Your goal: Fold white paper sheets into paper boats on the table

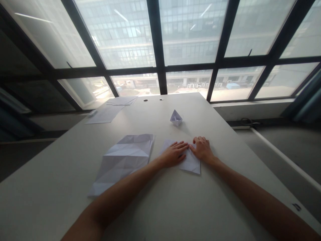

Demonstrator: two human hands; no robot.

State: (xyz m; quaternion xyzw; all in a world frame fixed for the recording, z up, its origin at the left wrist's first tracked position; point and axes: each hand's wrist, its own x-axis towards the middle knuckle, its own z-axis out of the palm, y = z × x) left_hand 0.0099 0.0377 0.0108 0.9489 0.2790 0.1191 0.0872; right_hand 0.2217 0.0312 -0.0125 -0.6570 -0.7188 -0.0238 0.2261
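On the white table lies a folded sheet of white paper (191,164), a crease crossing its lower right corner. My left hand (175,154) rests flat on it, fingers stretched to the right. At the paper's upper right edge is my right hand (202,149), its thumb reaching toward my left fingertips and pressing on the paper. Its other fingers are bent and apart from the thumb. Both hands cover much of the sheet's upper part. Just beyond them stands a small folded paper boat (176,117).
Left of my hands lies a larger creased paper sheet (126,152), partly behind my left forearm. More flat papers (106,113) lie at the table's far left. The table (160,207) reaches toward a large framed window (188,33). A pale pipe (283,155) runs beyond the right edge.
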